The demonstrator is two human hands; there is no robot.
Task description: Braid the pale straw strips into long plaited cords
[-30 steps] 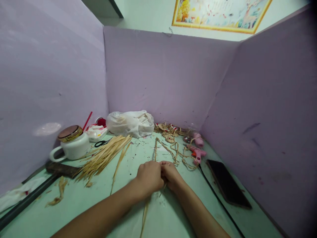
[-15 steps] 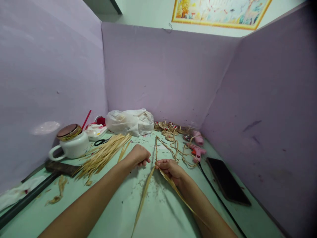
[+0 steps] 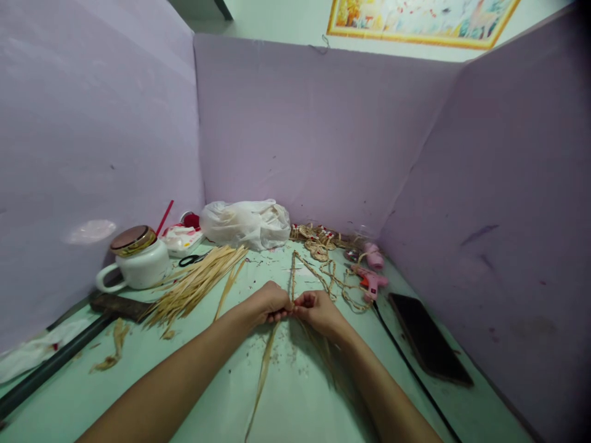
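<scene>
My left hand and my right hand meet at the near end of a thin twisted straw cord. Both are closed, pinching the cord where it splits into loose strands. One flat straw strand hangs from below my left hand toward the near edge. Another strand, blurred, trails under my right wrist. Beyond the hands the cord runs away from me, bends sharply and loops back to the right in a loose tangle. My fingers hide the exact point of the twist.
At left lie a straw bundle, scissors, a hammer and a lidded white mug. A white plastic bag and woven straw pieces sit at the back. A pink glue gun and a phone are at right.
The hands were together, then my left hand moved away to the left while my right hand kept the cord. Now my left hand is back on the cord beside the right.
</scene>
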